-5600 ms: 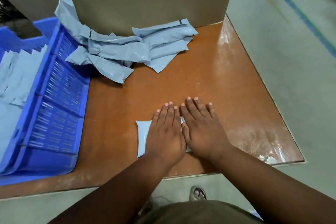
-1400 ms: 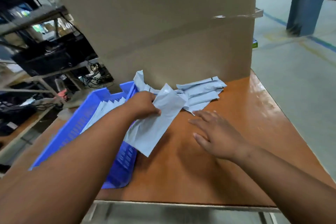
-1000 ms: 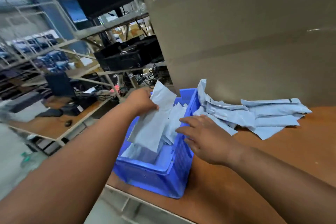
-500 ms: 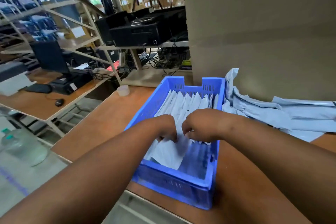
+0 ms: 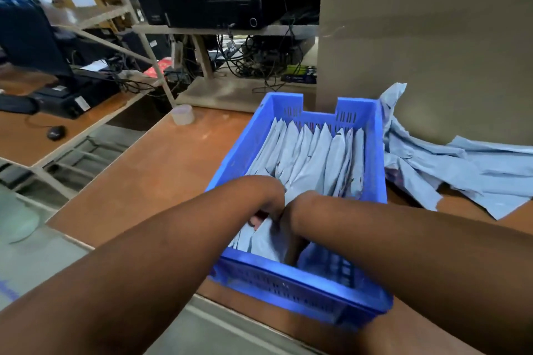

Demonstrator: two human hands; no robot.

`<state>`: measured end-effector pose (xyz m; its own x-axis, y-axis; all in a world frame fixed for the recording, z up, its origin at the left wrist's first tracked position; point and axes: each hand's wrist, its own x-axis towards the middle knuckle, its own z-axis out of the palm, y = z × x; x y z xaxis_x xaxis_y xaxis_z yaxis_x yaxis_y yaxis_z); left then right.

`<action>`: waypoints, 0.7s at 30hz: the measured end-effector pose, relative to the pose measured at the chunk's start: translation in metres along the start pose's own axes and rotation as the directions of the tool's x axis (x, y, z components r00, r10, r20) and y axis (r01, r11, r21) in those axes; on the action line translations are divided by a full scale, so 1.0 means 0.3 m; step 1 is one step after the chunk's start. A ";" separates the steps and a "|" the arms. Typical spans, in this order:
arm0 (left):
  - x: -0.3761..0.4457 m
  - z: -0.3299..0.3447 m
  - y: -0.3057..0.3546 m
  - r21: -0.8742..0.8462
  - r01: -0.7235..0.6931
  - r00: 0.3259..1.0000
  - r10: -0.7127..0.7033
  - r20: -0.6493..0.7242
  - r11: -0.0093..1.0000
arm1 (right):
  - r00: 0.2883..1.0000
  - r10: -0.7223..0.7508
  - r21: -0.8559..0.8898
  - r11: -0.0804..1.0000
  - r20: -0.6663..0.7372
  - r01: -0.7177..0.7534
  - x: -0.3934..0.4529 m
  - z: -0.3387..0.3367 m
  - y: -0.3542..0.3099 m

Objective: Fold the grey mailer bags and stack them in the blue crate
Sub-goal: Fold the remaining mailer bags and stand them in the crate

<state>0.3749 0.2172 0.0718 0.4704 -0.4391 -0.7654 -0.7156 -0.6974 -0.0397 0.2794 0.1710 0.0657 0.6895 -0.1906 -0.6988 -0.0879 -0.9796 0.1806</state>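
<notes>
Grey plastic is filling the blue crate [image 5: 248,150]: folded mailer bags [image 5: 311,153] are standing on edge in a row, their long axes running from the near wall toward the far wall. Both hands are reaching down into the near end of the crate, wrists almost touching. The left hand [image 5: 266,204] is gripping the newest folded bag [image 5: 266,239], a fingertip showing against its top edge; that bag is sitting directly under this grip, at the front of the row and parallel to the others. The right hand [image 5: 291,228] is pressing in just beside it on the right, but its fingers are hidden below the wrist, so I cannot tell whether that grip is closed or flat. Judging from this, the left hand is the nearer one for seating the bag. The unfolded bags [image 5: 461,173] are lying in a loose pile on the table [image 5: 161,170], right of the crate, against a cardboard box [image 5: 427,37]. No writing is legible on the bags or crate.
</notes>
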 end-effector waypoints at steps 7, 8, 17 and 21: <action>-0.030 -0.044 -0.075 0.038 -0.085 0.994 0.087 -0.059 0.996 | 0.996 0.048 -0.277 0.959 -0.078 -0.068 0.040 0.020 -0.109; -0.039 -0.047 -0.077 0.053 -0.093 0.992 0.097 -0.080 0.994 | 0.995 0.033 -0.288 0.956 -0.099 -0.060 0.047 0.028 -0.111; -0.068 -0.063 -0.067 0.158 -0.021 0.998 0.031 -0.060 0.987 | 0.996 0.047 -0.170 0.984 -0.082 -0.060 0.030 0.001 -0.148; -0.074 -0.048 -0.069 0.119 0.008 1.000 -0.006 -0.016 0.993 | 0.966 -0.257 -0.129 0.957 0.025 0.258 -0.005 -0.021 -0.137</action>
<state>0.3867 0.2334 0.0988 0.4829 -0.4442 -0.7546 -0.7683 -0.6284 -0.1218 0.2864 0.2120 0.0636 0.6705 0.0661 -0.7389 0.1868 -0.9790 0.0820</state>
